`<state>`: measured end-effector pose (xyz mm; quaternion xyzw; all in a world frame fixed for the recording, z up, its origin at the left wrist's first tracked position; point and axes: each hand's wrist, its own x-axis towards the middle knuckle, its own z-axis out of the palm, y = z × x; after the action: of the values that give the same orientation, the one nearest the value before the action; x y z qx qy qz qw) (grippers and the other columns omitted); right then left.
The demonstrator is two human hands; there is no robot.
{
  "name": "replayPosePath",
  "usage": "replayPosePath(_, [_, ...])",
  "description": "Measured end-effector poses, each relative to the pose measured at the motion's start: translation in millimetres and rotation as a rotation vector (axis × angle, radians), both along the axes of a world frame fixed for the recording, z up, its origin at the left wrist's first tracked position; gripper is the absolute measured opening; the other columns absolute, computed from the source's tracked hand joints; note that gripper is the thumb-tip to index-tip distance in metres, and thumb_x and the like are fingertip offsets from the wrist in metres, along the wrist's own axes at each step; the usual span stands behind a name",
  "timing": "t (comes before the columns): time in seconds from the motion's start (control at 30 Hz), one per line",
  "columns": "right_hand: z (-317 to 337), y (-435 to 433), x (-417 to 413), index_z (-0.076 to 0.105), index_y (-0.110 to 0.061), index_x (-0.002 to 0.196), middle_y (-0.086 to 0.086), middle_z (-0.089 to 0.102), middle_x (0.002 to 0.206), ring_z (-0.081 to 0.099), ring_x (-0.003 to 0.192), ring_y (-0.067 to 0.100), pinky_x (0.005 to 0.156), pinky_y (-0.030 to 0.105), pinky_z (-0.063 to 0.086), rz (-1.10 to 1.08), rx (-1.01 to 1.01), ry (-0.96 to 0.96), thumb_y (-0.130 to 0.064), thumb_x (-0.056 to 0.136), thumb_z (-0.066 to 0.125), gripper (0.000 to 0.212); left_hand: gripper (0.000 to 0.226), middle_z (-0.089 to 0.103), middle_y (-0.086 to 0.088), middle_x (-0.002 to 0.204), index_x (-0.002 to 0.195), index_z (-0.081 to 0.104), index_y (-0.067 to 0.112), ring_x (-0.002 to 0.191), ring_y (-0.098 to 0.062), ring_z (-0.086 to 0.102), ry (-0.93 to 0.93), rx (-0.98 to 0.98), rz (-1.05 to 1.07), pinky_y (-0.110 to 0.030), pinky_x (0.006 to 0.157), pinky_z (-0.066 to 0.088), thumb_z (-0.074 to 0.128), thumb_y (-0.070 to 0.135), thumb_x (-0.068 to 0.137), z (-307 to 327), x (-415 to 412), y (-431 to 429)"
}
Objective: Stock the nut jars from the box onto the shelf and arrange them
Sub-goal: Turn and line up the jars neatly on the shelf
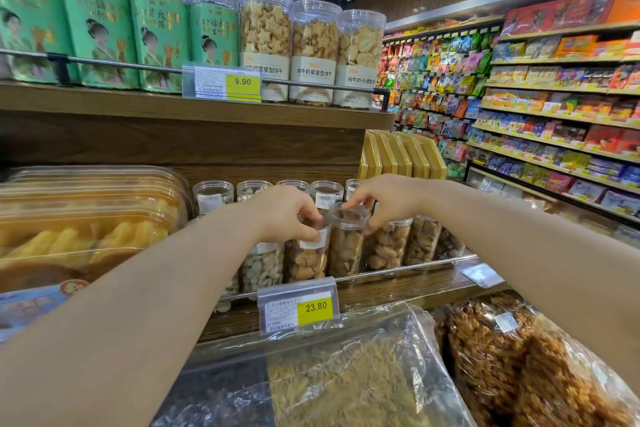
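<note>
Clear plastic nut jars stand in rows on the middle wooden shelf (398,291) behind a metal rail. My left hand (287,215) grips the top of a walnut jar (308,258) in the front row. My right hand (384,199) pinches the lid rim of the neighbouring nut jar (346,246), which stands tilted slightly. Right of it stand more front-row nut jars (386,250); a jar of pale seeds (261,269) stands to the left. Back-row jars (213,196) show behind my hands. No box is in view.
A yellow price tag reading 23.80 (299,310) hangs on the rail. Flat tubs of yellow snacks (86,218) fill the shelf's left. Bagged snacks (349,381) lie below. The upper shelf holds green jars (100,31) and biscuit jars (313,52). A stocked aisle (554,97) runs at right.
</note>
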<state>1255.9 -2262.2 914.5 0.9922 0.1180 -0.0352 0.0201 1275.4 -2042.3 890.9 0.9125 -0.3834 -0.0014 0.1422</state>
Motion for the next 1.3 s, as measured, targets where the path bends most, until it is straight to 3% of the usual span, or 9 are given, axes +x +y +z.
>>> replayPosePath(0.13, [-2.2, 4.7, 2.2, 0.058, -0.022, 0.122, -0.006, 0.051, 0.103, 0.052, 0.096, 0.015, 0.086, 0.033, 0.047, 0.022, -0.049, -0.03, -0.049, 0.074, 0.075, 0.058, 0.039, 0.06, 0.009, 0.125, 0.122, 0.063, 0.027, 0.113, -0.01, 0.053, -0.009, -0.005, -0.001, -0.031, 0.096, 0.043, 0.067, 0.039, 0.085, -2.3, 2.3, 0.4])
replayPosePath(0.3, [-2.4, 1.9, 0.0, 0.049, -0.025, 0.131, -0.007, 0.048, 0.126, 0.045, 0.115, 0.012, 0.096, 0.028, 0.039, 0.044, -0.061, 0.007, -0.032, 0.074, 0.079, 0.066, 0.04, 0.06, 0.01, 0.124, 0.122, 0.063, 0.028, 0.113, -0.009, 0.053, -0.01, -0.005, -0.001, -0.029, 0.095, 0.044, 0.068, 0.041, 0.084, -3.0, 3.6, 0.0])
replayPosePath(0.4, [-12.5, 2.3, -4.4, 0.046, -0.026, 0.135, -0.006, 0.052, 0.131, 0.049, 0.116, 0.014, 0.086, 0.027, 0.038, 0.031, -0.051, -0.066, -0.03, 0.076, 0.077, 0.067, 0.041, 0.06, 0.012, 0.125, 0.122, 0.063, 0.029, 0.114, -0.008, 0.053, -0.01, -0.016, 0.008, -0.028, 0.095, 0.043, 0.069, 0.042, 0.083, -3.3, 4.6, -0.3])
replayPosePath(0.67, [-15.3, 0.7, -14.0, 0.052, -0.02, 0.117, -0.007, 0.048, 0.102, 0.047, 0.096, 0.013, 0.078, 0.029, 0.039, 0.06, -0.044, -0.113, -0.052, 0.07, 0.077, 0.062, 0.03, 0.066, 0.008, 0.111, 0.108, 0.069, 0.023, 0.1, -0.01, 0.059, -0.073, -0.006, -0.018, -0.029, 0.086, 0.049, 0.069, 0.037, 0.082, 0.2, -0.7, -0.5])
replayPosePath(0.77, [-6.1, -8.2, -15.6, 0.045, -0.023, 0.134, -0.004, 0.05, 0.129, 0.045, 0.118, 0.015, 0.1, 0.034, 0.038, 0.067, -0.053, -0.047, -0.051, 0.07, 0.077, 0.077, 0.044, 0.06, 0.01, 0.109, 0.111, 0.063, 0.025, 0.1, -0.009, 0.055, -0.106, 0.042, -0.046, -0.027, 0.084, 0.048, 0.074, 0.048, 0.074, 4.2, -0.8, -6.4])
replayPosePath(0.87, [6.8, -27.5, -11.3, 0.034, -0.023, 0.146, -0.003, 0.035, 0.15, 0.031, 0.137, 0.014, 0.111, 0.033, 0.025, -0.034, 0.071, -0.003, -0.035, 0.079, 0.074, 0.079, 0.055, 0.052, 0.012, 0.123, 0.122, 0.055, 0.029, 0.114, -0.009, 0.048, -0.137, 0.008, -0.076, -0.031, 0.096, 0.044, 0.071, 0.053, 0.075, 8.5, -1.0, -20.4])
replayPosePath(0.97, [11.6, -44.6, 1.4, 0.043, -0.018, 0.141, 0.0, 0.045, 0.143, 0.041, 0.131, 0.017, 0.106, 0.03, 0.031, -0.119, 0.142, -0.102, -0.029, 0.087, 0.067, 0.06, 0.063, 0.049, 0.008, 0.137, 0.136, 0.048, 0.027, 0.125, -0.012, 0.044, -0.134, 0.052, -0.116, -0.03, 0.101, 0.038, 0.066, 0.052, 0.081, 7.6, -1.6, -39.6])
replayPosePath(1.07, [6.8, -53.0, 22.0, 0.053, -0.017, 0.132, 0.001, 0.055, 0.133, 0.051, 0.121, 0.019, 0.099, 0.032, 0.041, -0.208, 0.151, -0.17, -0.04, 0.09, 0.06, 0.048, 0.064, 0.054, 0.003, 0.13, 0.136, 0.048, 0.024, 0.119, -0.016, 0.049, -0.179, 0.167, -0.135, -0.032, 0.095, 0.044, 0.062, 0.056, 0.082, 1.8, 0.0, -55.4])
replayPosePath(1.3, [-9.0, -34.1, 70.0, 0.056, -0.013, 0.129, 0.006, 0.059, 0.126, 0.055, 0.113, 0.024, 0.09, 0.035, 0.048, -0.268, -0.04, -0.198, -0.049, 0.091, 0.053, 0.052, 0.048, 0.059, 0.007, 0.112, 0.126, 0.055, 0.027, 0.098, -0.011, 0.053, -0.261, 0.128, -0.097, -0.027, 0.077, 0.046, 0.064, 0.048, 0.083, -1.3, 12.0, -61.2])
